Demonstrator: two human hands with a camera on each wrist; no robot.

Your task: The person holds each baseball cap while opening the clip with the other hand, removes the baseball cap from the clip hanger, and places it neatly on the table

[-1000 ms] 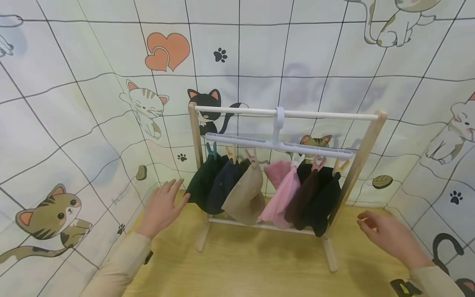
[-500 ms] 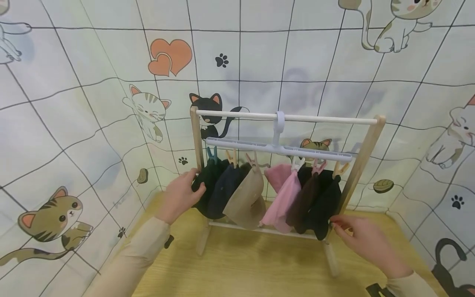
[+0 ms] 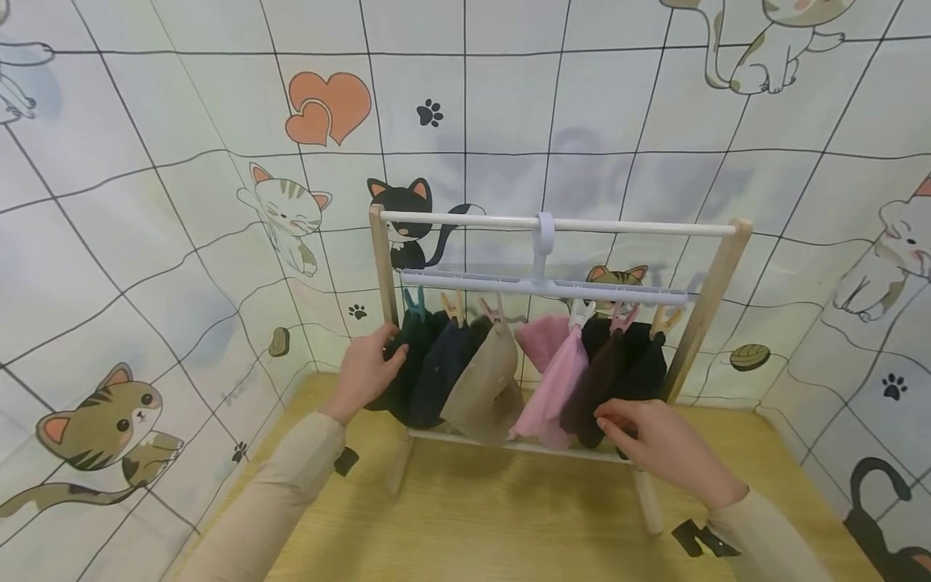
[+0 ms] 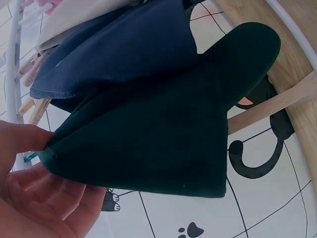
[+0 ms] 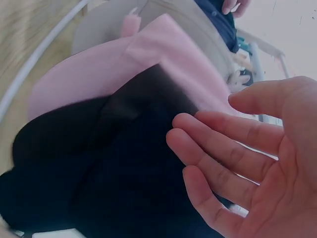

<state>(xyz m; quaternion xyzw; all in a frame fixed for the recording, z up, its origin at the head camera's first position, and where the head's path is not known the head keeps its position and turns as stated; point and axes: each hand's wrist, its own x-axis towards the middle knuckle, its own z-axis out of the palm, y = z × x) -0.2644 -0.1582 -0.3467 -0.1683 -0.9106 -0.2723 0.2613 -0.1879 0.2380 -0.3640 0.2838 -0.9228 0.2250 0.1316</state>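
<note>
Several small caps hang in a row from clothespins under a pale lilac hanger point(image 3: 473, 281). At the left end is a dark green cap point(image 4: 148, 134), below a teal clothespin point(image 3: 414, 302). My left hand point(image 3: 364, 370) pinches its crown between thumb and fingers near the top button. A navy cap point(image 4: 129, 49), a beige cap point(image 3: 476, 396) and a pink cap point(image 3: 560, 380) follow to the right. My right hand point(image 3: 665, 444) is at the right end, fingers loosely bent against the black cap point(image 5: 124, 163), gripping nothing. Beside that hangs a dark brown cap point(image 3: 596, 388), partly behind the black one.
The hanger hooks over the white top bar point(image 3: 640, 227) of a wooden rack, whose right post point(image 3: 716, 299) stands close to my right hand. A white cloth wall point(image 3: 509, 97) with cat drawings encloses the back and sides. Underneath is a yellow wood-grain tabletop point(image 3: 509, 517).
Both hands have moved inward. The left has reached the dark green cap and taken hold of it; the right has come from beyond the rack to in front of the black cap.
</note>
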